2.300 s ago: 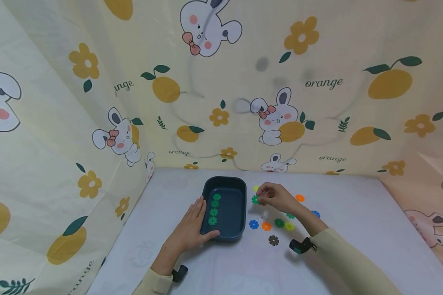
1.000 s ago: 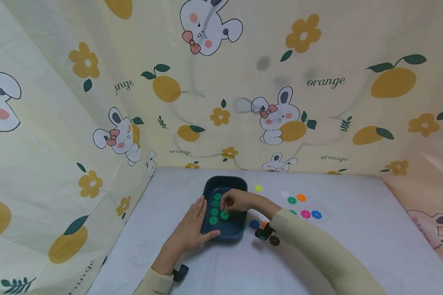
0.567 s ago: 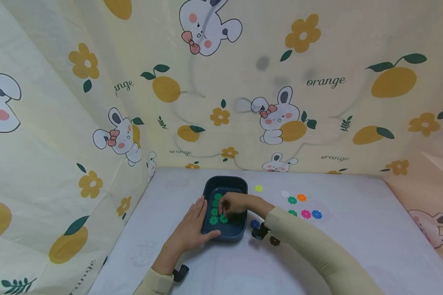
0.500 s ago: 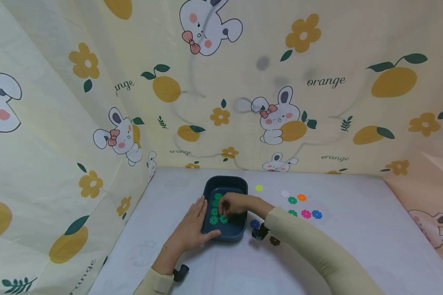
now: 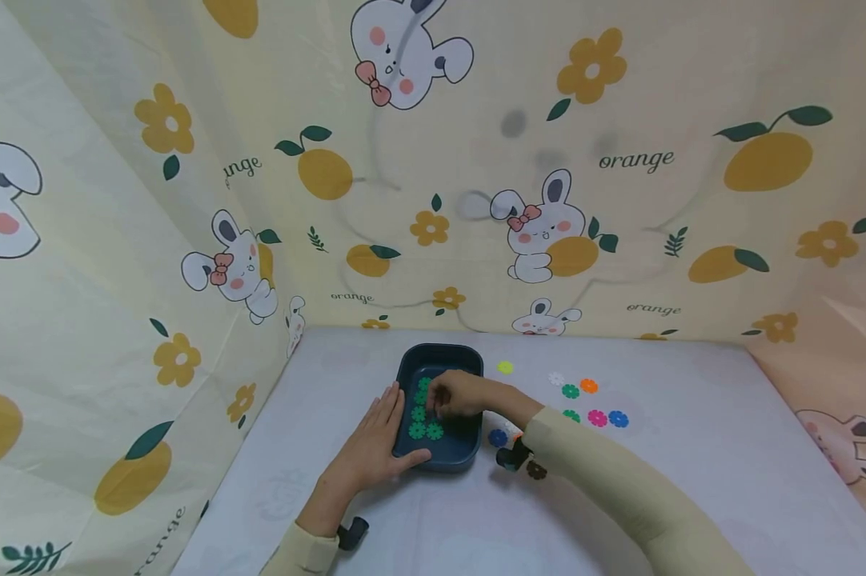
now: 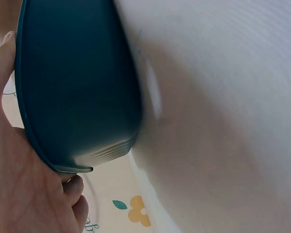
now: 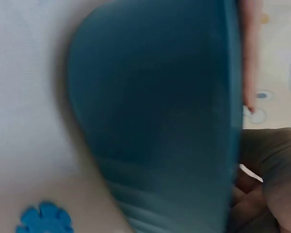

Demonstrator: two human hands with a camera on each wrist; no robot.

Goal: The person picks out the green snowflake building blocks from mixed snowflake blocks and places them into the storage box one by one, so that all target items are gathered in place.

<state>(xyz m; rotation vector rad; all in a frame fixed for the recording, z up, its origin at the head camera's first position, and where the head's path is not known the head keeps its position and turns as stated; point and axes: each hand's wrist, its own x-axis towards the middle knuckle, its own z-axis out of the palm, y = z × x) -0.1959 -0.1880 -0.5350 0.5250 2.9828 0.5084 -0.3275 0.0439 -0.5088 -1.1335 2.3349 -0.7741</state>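
The right hand's grip (image 5: 458, 394), curled, whether empty I cannot tell, is just beyond a green flower piece (image 5: 435, 432) lying in the tray (image 5: 453, 456), whose long left side the straight-fingered left hand (image 5: 370, 438) rests along.

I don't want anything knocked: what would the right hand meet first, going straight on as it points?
Probably a flat green flower-shaped plastic piece in the left column inside the dark blue rectangular plastic tray, close by the right hand; how high the hand sits is unclear.
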